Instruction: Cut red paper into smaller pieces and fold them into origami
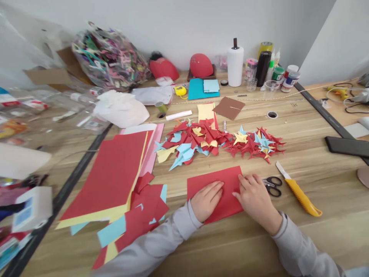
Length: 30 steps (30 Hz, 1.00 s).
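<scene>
A sheet of red paper lies on the wooden table in front of me, slightly turned. My left hand rests flat on its middle, fingers stretched side by side toward the right. My right hand is at the sheet's right edge, thumb and fingers apart, fingertips touching the paper. Just right of that hand are scissors with black handles, partly covered by it. Beyond the sheet lie piles of folded paper pieces in red, blue and yellow.
A yellow-handled knife lies at the right, near a black phone. Large red sheets and loose cut pieces cover the left. Bottles, tape and a white cylinder stand along the back.
</scene>
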### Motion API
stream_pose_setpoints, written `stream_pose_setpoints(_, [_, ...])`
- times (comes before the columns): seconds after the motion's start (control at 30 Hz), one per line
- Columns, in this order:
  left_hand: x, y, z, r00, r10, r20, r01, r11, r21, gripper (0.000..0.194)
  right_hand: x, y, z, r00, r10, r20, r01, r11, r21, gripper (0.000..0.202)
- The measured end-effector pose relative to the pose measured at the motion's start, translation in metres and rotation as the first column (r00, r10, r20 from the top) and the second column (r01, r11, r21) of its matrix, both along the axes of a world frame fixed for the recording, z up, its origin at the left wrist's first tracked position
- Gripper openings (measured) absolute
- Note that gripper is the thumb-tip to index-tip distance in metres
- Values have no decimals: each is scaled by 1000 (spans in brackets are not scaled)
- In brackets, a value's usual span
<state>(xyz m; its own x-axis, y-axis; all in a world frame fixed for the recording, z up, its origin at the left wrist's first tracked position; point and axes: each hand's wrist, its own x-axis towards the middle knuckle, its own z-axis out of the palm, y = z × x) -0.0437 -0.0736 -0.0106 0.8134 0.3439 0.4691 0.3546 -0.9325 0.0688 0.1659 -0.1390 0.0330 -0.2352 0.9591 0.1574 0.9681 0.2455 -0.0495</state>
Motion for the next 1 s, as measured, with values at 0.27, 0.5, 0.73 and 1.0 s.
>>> stream_pose_setpoints(0.27, [0,-2,1,988,-72,-139,65,996,-54,38,-2,-2,-5,999,-21,-29,22,999,32,13])
stream_pose_setpoints(0.5, [6,-2,8,970,-237,-62,235,971,-43,28,-2,-4,-6,999,-2,-32,4,998,56,10])
stream_pose_setpoints(0.73, [10,0,7,935,-342,-97,328,935,-134,31,0,-4,-5,1000,4,-28,-2,998,62,13])
stream_pose_setpoints(1.0, [14,12,16,885,-419,-203,376,901,-218,38,0,-4,-5,999,9,-37,-7,999,45,13])
